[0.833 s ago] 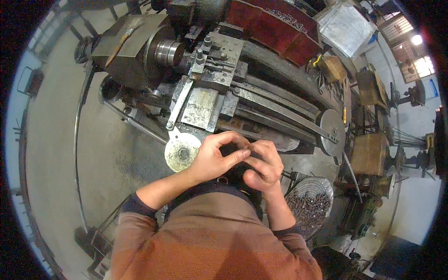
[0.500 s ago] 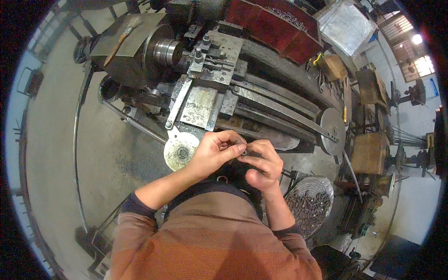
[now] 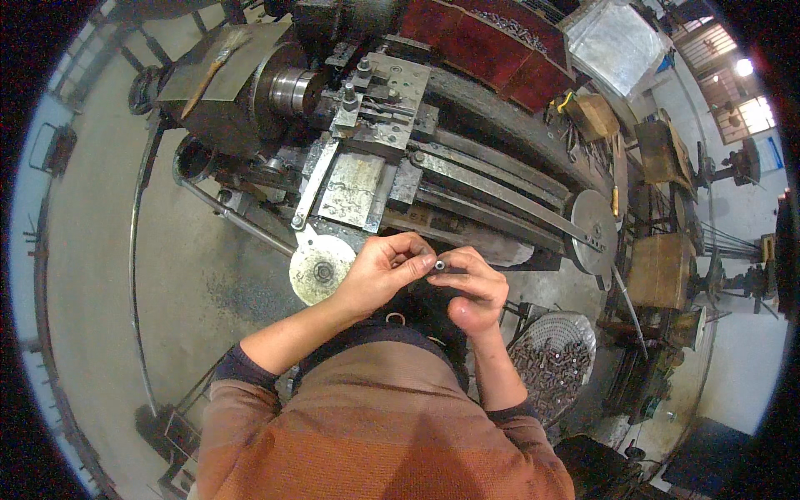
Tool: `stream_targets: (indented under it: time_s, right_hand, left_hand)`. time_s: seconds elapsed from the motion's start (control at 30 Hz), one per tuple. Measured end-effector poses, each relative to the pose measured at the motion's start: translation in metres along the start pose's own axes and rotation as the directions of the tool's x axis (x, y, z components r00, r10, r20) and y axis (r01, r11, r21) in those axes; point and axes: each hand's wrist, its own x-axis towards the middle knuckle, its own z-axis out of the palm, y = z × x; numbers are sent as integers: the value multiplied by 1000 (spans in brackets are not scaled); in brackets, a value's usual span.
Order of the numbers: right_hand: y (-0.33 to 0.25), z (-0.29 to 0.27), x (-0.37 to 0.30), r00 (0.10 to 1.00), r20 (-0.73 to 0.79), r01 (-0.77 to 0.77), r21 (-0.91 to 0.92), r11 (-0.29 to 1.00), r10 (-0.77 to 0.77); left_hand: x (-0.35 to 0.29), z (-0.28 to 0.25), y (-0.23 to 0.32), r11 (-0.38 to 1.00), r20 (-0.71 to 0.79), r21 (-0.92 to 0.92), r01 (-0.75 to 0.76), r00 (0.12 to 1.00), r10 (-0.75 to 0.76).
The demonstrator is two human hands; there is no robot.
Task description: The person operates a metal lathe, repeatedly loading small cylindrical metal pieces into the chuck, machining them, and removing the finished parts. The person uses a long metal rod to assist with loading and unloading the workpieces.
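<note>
Head view, with clock directions counted from the part in hand. Near the centre, in front of the waist: a small metal piece (image 3: pixel 440 266), round, with a bright ring-like end turned toward the camera. Pinched from 9 o'clock by the left hand (image 3: pixel 377 273), with thumb and fingers brought together at the tips. Met from 3 o'clock by the right hand (image 3: pixel 482 288), with fingertips close around the piece and thumb apart from it; cannot tell whether also gripping.

Just past the left hand, at 9 o'clock: a pale, stained round plate (image 3: pixel 323 271). Up from there toward 10 o'clock: a flat metal bar (image 3: pixel 320 185), along the side of a large machine. On top of that machine's housing, also at 10 o'clock: a brush (image 3: pixel 215 73), lying flat. At 11 o'clock: a shiny metal cylinder (image 3: pixel 293 90) and, nearer 12, a bolted metal block (image 3: pixel 402 79). Beyond, at 12 o'clock: a red tray (image 3: pixel 467 46), with small bright pieces at the far end.

At 3 o'clock, well apart from the hands: a grey wheel (image 3: pixel 590 237), and farther out a brown box (image 3: pixel 658 273). At 4 o'clock, beside the right forearm: a pale basket (image 3: pixel 577 327), holding many small dark metal parts (image 3: pixel 554 367).
</note>
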Motion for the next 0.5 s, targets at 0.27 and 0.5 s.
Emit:
stream_targets:
  time_s: [0.27, 0.5]
  right_hand:
    - [3, -2, -5, 998, 3, -65, 108, 992, 65]
    - [11, -10, -7, 998, -17, -55, -10, 998, 55]
  left_hand:
    - [-2, -2, 5, 988, 30, 125, 86, 995, -90]
    - [-3, -17, 13, 996, 63, 88, -18, 998, 12]
